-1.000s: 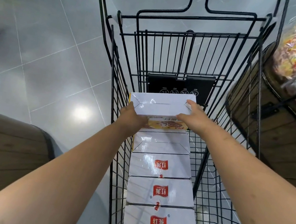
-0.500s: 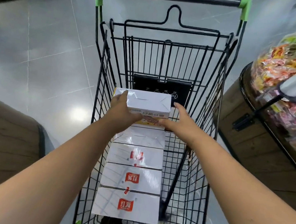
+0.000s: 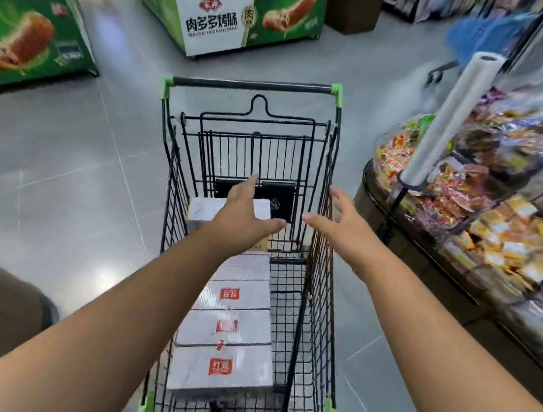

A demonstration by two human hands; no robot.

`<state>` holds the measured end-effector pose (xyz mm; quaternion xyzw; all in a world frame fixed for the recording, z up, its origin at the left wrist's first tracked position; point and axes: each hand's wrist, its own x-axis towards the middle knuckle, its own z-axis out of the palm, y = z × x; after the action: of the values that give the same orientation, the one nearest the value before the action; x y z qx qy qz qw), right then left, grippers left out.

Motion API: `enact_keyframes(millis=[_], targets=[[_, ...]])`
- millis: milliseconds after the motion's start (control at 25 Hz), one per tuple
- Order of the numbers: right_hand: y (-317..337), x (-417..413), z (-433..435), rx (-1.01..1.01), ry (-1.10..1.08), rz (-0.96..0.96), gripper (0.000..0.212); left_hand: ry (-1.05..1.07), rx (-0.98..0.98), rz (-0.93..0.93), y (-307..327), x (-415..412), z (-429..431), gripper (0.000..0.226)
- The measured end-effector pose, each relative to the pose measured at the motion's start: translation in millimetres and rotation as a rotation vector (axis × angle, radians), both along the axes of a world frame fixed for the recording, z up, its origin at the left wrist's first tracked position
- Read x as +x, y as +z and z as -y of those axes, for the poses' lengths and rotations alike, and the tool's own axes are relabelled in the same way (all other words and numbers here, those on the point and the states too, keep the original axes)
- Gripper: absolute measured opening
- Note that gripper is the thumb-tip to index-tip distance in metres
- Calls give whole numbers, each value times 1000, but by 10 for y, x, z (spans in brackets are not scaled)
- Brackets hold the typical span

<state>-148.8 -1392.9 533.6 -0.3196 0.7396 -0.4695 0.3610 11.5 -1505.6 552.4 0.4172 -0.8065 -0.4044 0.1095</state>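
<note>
Left hand (image 3: 244, 218) hovers spread and empty over the box (image 3: 202, 209). Right hand (image 3: 342, 222) hangs open to its right, holding nothing. The box lies far in the cart (image 3: 251, 86), ending a row (image 3: 230, 325). It looks stiff, glossy and perhaps slippery; grip both short ends.

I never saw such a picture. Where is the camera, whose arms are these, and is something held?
No machine here: the arms are a person's, and the camera sits on that person's head, looking forward and down. The left hand and the right hand are both open and hold nothing. Below them stands a black wire shopping cart. In it lies a row of white boxes with red labels; the left hand is over the farthest box, touching or not I cannot tell. On the right is a display of packed snacks.
</note>
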Motion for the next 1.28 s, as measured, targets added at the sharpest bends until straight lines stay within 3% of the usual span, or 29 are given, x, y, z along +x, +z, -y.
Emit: enact_keyframes(millis=[480,720,880,1040,1280], targets=[[790,536,-2720,-102,-526,-45,84,-533,168,-222,780,-261,-1933,91],[1145,704,-4455,-213,-808,-79,87,-814,271,-327,1167,-610,-3627,86],[1289,917,-5622,-226,-950,-70,74,-919,391,-374,1299,-808,-4833,78],[1324,1087,-6832,-151,-1063,-169,76,-1075,436,-349,1327,-904,-6073,74],[1377,1068,-8008,-273,-1263,-161,74,-1201,483,-317,1400,-1151,-7275,68]])
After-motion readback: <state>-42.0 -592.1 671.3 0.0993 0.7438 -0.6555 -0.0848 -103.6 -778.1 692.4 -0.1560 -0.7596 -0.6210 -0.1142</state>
